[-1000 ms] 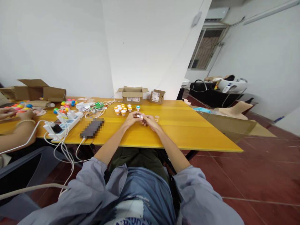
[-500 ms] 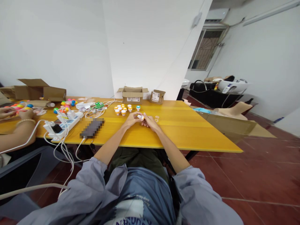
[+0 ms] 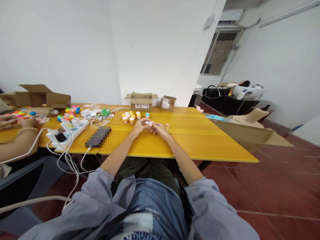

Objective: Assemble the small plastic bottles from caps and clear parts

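My left hand (image 3: 140,126) and my right hand (image 3: 159,130) meet over the table, fingers closed around a small white piece with dark print (image 3: 148,123). It looks like a small labelled jar, but fingers cover most of it. To the right of my right hand stands a small clear plastic cup (image 3: 167,126). Behind my left hand is a cluster of several small jars with white and orange tops (image 3: 131,119). One jar with a teal top (image 3: 147,115) stands just beyond my fingers.
Two cardboard boxes, an open one (image 3: 141,101) and a smaller one (image 3: 168,103), stand at the table's back edge. To the left lie a dark blurred-out device (image 3: 98,137), a white power strip (image 3: 72,135) and cables. A co-worker's hands (image 3: 27,122) handle colourful balls at far left.
The small white piece has turned slightly between my fingers, and my left hand has shifted a little. Both hands stay in about the same place; the jars stand as before.
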`<control>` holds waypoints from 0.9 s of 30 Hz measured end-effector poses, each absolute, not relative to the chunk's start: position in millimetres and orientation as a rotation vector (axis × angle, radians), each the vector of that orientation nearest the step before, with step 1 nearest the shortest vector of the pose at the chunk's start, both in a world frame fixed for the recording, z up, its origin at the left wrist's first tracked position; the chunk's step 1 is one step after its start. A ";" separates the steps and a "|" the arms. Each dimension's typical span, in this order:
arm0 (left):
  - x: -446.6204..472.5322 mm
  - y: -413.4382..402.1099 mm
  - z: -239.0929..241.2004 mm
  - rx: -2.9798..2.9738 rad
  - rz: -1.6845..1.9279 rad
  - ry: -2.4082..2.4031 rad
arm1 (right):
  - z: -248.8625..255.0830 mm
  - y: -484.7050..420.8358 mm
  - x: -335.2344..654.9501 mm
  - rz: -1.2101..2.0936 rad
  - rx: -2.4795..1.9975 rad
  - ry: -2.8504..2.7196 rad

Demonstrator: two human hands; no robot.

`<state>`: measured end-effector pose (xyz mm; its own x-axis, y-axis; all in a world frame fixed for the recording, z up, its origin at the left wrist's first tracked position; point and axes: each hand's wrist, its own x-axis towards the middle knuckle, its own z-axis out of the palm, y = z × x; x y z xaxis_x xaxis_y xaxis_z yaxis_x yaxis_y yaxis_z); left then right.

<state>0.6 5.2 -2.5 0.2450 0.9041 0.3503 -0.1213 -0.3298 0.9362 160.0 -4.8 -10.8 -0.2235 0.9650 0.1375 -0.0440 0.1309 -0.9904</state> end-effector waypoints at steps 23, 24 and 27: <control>1.1 2.0 -0.8 1.538 1.203 0.763 | -6.8 -8.4 158.2 1.300 -1.029 -1.415; 1.2 1.7 -0.5 1.537 1.207 0.764 | -6.7 -8.4 158.1 1.302 -1.029 -1.412; 1.1 1.7 -0.1 1.534 1.231 0.772 | -6.2 -8.4 157.7 1.313 -1.025 -1.402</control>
